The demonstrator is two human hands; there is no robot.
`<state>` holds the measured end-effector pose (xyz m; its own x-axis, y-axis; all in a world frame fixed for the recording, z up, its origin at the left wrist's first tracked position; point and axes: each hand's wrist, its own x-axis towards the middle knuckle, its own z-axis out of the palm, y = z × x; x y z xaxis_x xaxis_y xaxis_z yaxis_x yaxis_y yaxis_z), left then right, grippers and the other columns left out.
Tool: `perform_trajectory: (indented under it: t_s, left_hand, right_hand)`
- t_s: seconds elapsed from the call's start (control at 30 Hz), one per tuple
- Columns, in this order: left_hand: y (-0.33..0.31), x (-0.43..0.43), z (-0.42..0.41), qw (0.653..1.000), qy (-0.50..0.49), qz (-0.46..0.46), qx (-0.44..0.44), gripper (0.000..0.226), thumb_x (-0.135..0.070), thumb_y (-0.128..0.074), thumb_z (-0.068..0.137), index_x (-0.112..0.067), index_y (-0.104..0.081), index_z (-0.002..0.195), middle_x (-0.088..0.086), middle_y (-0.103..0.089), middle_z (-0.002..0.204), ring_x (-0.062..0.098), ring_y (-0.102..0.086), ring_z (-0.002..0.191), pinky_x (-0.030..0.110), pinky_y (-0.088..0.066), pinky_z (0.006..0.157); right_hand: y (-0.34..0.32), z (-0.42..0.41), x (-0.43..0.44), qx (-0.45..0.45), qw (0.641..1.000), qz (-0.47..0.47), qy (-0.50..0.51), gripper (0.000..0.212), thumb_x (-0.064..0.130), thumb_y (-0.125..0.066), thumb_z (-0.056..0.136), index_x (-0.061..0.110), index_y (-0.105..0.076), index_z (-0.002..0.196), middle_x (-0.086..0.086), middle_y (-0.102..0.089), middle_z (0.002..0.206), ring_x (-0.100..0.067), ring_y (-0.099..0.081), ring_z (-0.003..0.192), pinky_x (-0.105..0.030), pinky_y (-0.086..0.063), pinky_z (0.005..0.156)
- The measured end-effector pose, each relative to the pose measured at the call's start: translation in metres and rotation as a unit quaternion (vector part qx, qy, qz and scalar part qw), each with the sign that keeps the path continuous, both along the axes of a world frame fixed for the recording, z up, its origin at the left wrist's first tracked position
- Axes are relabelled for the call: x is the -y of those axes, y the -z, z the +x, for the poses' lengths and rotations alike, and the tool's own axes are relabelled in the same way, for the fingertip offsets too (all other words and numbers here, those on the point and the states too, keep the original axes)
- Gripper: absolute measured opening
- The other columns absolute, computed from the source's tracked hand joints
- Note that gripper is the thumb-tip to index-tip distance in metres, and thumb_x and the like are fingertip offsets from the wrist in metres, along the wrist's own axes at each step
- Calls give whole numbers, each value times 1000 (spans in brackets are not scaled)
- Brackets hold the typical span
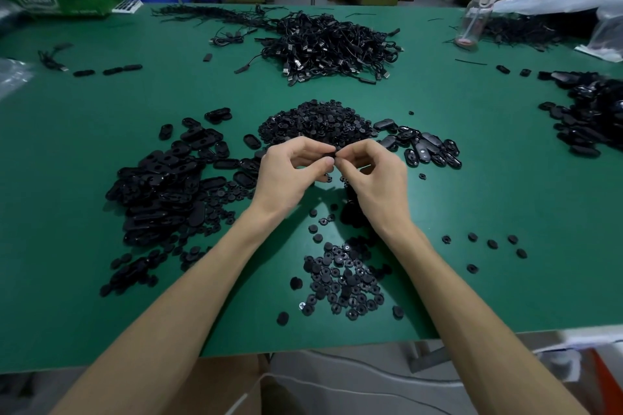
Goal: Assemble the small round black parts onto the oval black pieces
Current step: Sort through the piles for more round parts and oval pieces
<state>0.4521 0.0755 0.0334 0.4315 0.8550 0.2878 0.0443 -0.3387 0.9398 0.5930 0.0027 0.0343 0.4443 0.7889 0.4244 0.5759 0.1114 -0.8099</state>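
Pinching one black part (332, 154), left hand (290, 175) and right hand (375, 178) amid oval pieces (161, 185), round parts (317, 123), cables (330, 44)

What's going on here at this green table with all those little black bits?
A person is fitting small plastic parts together by hand. The left hand and right hand both pinch a small black part between their fingertips, above the table. Heaps of round parts lie just ahead and close by, oval pieces are piled to the left, and a tangle of black cables sits farther back.
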Motion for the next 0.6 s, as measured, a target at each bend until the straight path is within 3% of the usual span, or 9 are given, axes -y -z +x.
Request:
perform_trajectory:
  t_s: [0.13,0.3,0.43,0.6]
  left_hand:
    - [-1,0,-1,1000,2,7,3,19,-4,-78,90,-4,-76,108,8,-79,94,23,-78,86,39,-63,86]
    - [-2,-1,-1,1000,9,4,21,16,2,-71,94,2,-74,109,13,-79,91,25,-78,84,39,-63,85]
    - [-3,-1,-1,999,30,10,16,16,3,-68,96,2,-72,111,16,-78,93,25,-77,83,32,-62,81]
    - [-3,-3,-3,999,41,25,-12,16,-1,-72,95,0,-73,111,13,-78,94,24,-77,83,32,-62,80]
  right_hand:
    - [-1,0,2,6,1000,19,0,6,13,-77,90,13,-72,94,8,-71,90,-6,-64,83,-18,-51,77]
    - [-1,3,1,-31,999,11,25,30,24,-85,84,13,-66,105,1,-64,104,-10,-61,84,-19,-50,78]
    - [1,3,0,-53,999,1,-11,19,24,-84,86,15,-71,96,8,-72,88,-5,-65,80,-25,-54,77]
    - [4,5,-2,-96,995,7,-23,16,23,-86,84,15,-73,88,3,-74,78,-15,-68,71,-29,-56,67]
